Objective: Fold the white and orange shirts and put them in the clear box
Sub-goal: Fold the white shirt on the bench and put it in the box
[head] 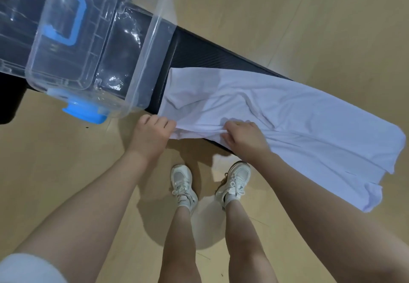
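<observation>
Both hands, left hand [152, 133] and right hand [244, 136], pinch the white shirt [298, 114] beside the clear box [141, 66], fingers curled.

A narrow black table [194, 48] carries the clear box [88, 46] and, just beside it, the rumpled white shirt [287, 117].

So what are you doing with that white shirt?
A person stands at a dark table and grips the near edge of the white shirt with both hands: left hand, right hand. The shirt lies rumpled and unfolded, partly hanging off the table. The clear box sits open beside it. No orange shirt is in view.
</observation>
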`<state>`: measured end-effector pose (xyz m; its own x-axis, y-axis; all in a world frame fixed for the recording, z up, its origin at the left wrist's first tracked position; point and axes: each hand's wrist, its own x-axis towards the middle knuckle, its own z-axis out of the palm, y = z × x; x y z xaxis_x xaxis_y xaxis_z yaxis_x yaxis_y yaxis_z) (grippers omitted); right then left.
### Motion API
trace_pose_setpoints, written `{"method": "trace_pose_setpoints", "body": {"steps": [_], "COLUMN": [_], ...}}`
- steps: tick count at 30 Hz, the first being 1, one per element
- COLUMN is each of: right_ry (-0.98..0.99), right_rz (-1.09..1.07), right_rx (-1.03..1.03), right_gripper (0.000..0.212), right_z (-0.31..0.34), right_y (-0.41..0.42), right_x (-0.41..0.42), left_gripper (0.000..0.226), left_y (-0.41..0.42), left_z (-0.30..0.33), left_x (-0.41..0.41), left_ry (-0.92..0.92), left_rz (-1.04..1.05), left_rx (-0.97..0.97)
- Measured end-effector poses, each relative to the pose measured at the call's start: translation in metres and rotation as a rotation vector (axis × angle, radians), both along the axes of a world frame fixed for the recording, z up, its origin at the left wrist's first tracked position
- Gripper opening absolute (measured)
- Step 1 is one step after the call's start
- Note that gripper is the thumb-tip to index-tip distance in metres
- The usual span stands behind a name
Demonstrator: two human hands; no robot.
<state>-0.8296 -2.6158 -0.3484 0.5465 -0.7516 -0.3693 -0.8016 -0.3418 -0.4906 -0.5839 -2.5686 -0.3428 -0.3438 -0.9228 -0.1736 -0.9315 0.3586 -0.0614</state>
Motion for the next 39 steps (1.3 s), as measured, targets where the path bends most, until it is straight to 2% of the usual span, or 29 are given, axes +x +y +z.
{"method": "trace_pose_setpoints", "body": {"steps": [2, 5, 7, 8, 10, 12, 14, 17, 19, 21, 23, 25, 28, 31, 34, 37, 39], "right_ry": [-0.036, -0.105, -0.115, -0.108, -0.113, -0.118, -0.084, -0.019, 0.042, 0.075, 0.037, -0.021, -0.102, -0.208, -0.197, -0.048, 0.042], "right_rz": [-0.1, -0.255, -0.334, -0.362, -0.417, -0.463, -0.478, -0.44, -0.348, -0.28, -0.282, -0.307, -0.401, -0.502, -0.499, -0.414, -0.35], "right_rx": [-0.015, 0.003, 0.108, 0.159, 0.211, 0.211, 0.179, 0.144, 0.129, 0.139, 0.152, 0.24, 0.5, 0.682, 0.672, 0.486, 0.346], "right_gripper": [0.019, 0.02, 0.023, 0.022, 0.023, 0.024, 0.013, 0.022, 0.023, 0.024, 0.021, 0.016, 0.011, 0.009, 0.009, 0.003, 0.006], "right_z": [0.001, 0.005, 0.005, 0.006, 0.007, 0.009, 0.01, 0.011, 0.009, 0.009, 0.012, 0.014, 0.018, 0.023, 0.022, 0.016, 0.016], "right_y": [-0.001, 0.0, -0.001, -0.002, -0.002, -0.001, -0.001, 0.001, 0.004, 0.005, 0.003, 0.002, 0.001, -0.005, -0.011, -0.011, -0.006], "right_x": [0.0, -0.004, -0.006, -0.007, -0.008, -0.007, -0.005, 0.001, 0.004, 0.007, 0.01, 0.01, 0.007, 0.006, 0.007, 0.01, 0.012], "left_gripper": [0.009, 0.04, 0.063, 0.066, 0.059, 0.049, 0.045, 0.053, 0.055, 0.046, 0.044, 0.047, 0.058, 0.048, 0.024, 0.009, 0.004], "left_y": [-0.001, 0.008, 0.017, 0.02, 0.022, 0.021, 0.018, 0.009, 0.006, 0.009, 0.013, 0.016, 0.011, 0.004, 0.003, 0.009, 0.013], "left_z": [-0.003, -0.007, -0.01, -0.013, -0.016, -0.02, -0.02, -0.012, -0.015, -0.024, -0.029, -0.031, -0.031, -0.03, -0.03, -0.029, -0.018], "left_x": [-0.004, -0.007, -0.005, -0.005, -0.003, -0.003, -0.009, -0.026, -0.03, -0.028, -0.026, -0.022, -0.02, -0.026, -0.033, -0.03, -0.03], "left_ry": [0.108, 0.231, 0.193, 0.179, 0.186, 0.294, 0.504, 1.04, 1.26, 1.35, 1.328, 1.313, 1.536, 1.726, 1.841, 1.846, 1.848], "left_rz": [0.134, 0.243, 0.205, 0.216, 0.281, 0.422, 0.733, 1.474, 1.701, 1.7, 1.671, 1.748, 1.9, 1.904, 1.99, 2.163, 2.195], "left_rx": [0.051, 0.216, 0.264, 0.264, 0.222, 0.232, 0.279, 0.381, 0.461, 0.575, 0.663, 0.653, 0.743, 0.898, 0.789, 0.572, 0.433]}}
